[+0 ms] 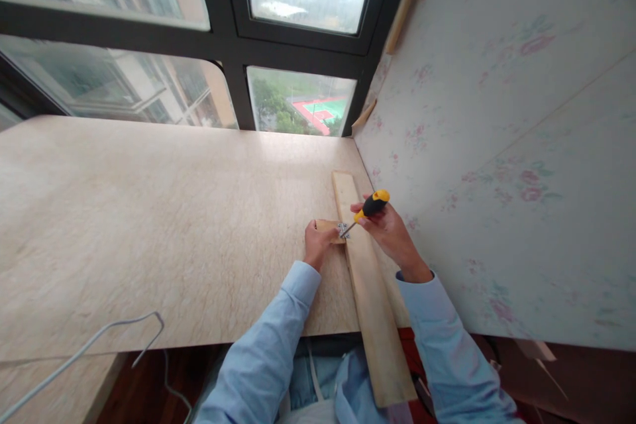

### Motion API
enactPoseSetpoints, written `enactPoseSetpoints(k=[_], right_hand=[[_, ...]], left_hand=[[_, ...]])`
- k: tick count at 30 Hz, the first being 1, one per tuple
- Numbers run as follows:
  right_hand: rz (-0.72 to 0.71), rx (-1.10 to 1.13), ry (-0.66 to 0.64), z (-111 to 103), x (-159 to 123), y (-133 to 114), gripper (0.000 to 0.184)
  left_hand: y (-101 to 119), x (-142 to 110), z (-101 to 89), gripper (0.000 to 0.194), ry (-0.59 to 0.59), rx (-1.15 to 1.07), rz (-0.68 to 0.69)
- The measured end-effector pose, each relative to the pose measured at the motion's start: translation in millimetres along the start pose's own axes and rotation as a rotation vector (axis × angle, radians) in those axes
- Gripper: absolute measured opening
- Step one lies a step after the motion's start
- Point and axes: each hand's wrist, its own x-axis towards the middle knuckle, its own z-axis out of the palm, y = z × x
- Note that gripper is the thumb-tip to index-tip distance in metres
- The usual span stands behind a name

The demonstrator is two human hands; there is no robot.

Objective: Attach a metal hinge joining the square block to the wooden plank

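My right hand (387,228) is closed round a yellow and black screwdriver (375,204), whose shaft slants down to the left. Its tip meets a small metal hinge (343,230), though the screw under it is too small to make out. The hinge spans a short wooden block (325,225) and a long wooden board (370,291). My left hand (318,242) grips the short block, with the thumb beside the hinge. The long board lies on the marble-patterned sill, and its near end juts over the front edge above my lap.
The stone-look sill (149,212) stretches left below a dark-framed window (233,46). A flower-patterned wall (497,146) rises close to my right hand. A white cable (109,328) crosses the sill's front left edge and hangs down.
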Motion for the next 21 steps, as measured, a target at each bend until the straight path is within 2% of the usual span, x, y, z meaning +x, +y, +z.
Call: enactPoseSetpoints(k=[5, 9, 21], right_hand=[[-0.049, -0.113, 0.174, 2.2, -3.5, -9.1, 0.041], [-0.114, -0.11, 0.272, 3.3, 1.3, -5.6, 0.04], [-0.086, -0.106, 0.253, 6.8, 11.8, 10.5, 0.045]], left_hand=[[-3.4, 1.8, 0.2, 0.037, -0.012, -0.001, -0.01], [-4.6, 2.6, -0.4, 0.038, -0.017, -0.002, -0.008], [-3.7, 2.6, -0.3, 0.038, -0.01, -0.028, -0.009]])
